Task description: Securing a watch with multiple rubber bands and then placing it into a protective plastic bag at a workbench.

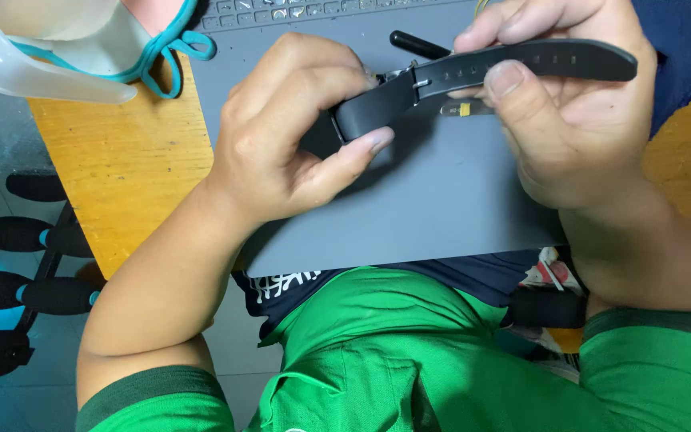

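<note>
My left hand (281,136) grips the body end of a dark grey wristwatch (377,108), thumb under it and fingers curled over the top. My right hand (561,120) pinches the black perforated strap (553,60) just past the metal buckle (417,80), thumb on the near side. The strap's free end sticks out to the right. Both hands hover over a grey work mat (441,200). A small clear piece with a yellow band (461,108) shows just under the strap.
The mat lies on an orange wooden table (121,160). A black pen-like tool (417,44) rests on the mat behind the watch. A clear plastic container with a teal cord (153,48) sits at the far left. Chair wheels (33,240) stand on the floor at left.
</note>
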